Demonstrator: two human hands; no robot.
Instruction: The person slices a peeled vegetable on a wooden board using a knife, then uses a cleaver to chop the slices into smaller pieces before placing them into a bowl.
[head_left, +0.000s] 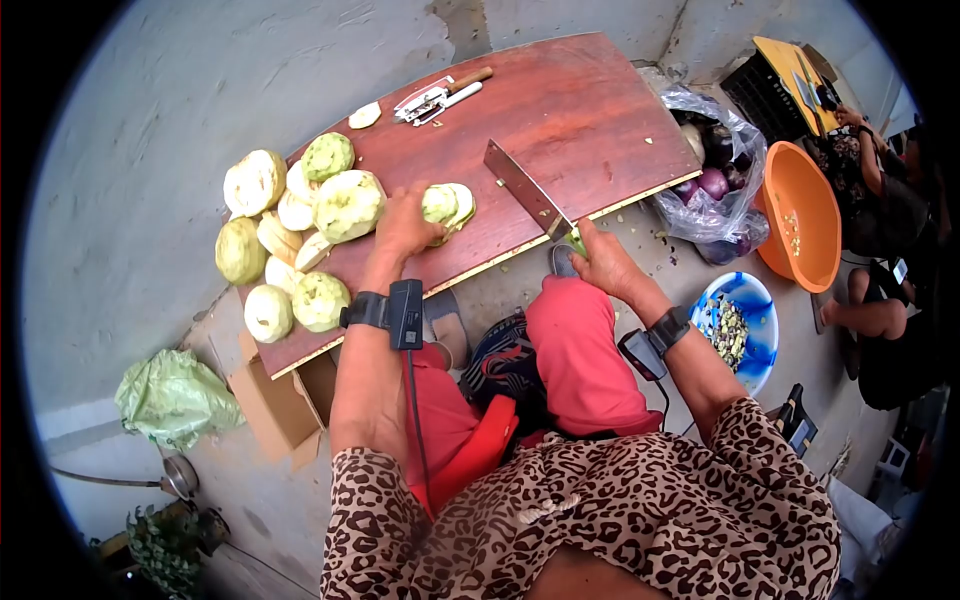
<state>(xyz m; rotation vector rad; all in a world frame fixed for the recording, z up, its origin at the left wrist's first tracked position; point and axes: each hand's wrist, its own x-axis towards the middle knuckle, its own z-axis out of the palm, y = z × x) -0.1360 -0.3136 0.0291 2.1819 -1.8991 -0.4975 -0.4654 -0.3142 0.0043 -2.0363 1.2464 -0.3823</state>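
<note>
My right hand point(608, 262) is closed round the green handle of a cleaver point(527, 190). Its broad blade points up and to the left over the red-brown board, near the front edge. My left hand point(405, 222) grips the left side of a small stack of pale eggplant slices point(455, 206), thumb in front and fingers behind. The blade is apart from the slices, to their right. Just left of that hand lies a large peeled eggplant point(349, 206), one of several whole and cut peeled pieces heaped at the board's left end.
Two peelers point(440, 98) and a lone slice point(365, 116) lie toward the back of the board point(580, 110). To the right are a plastic bag of purple eggplants point(712, 185), an orange basin point(800, 215) and a blue-white bowl of scraps point(765, 315). Another person point(865, 165) sits far right.
</note>
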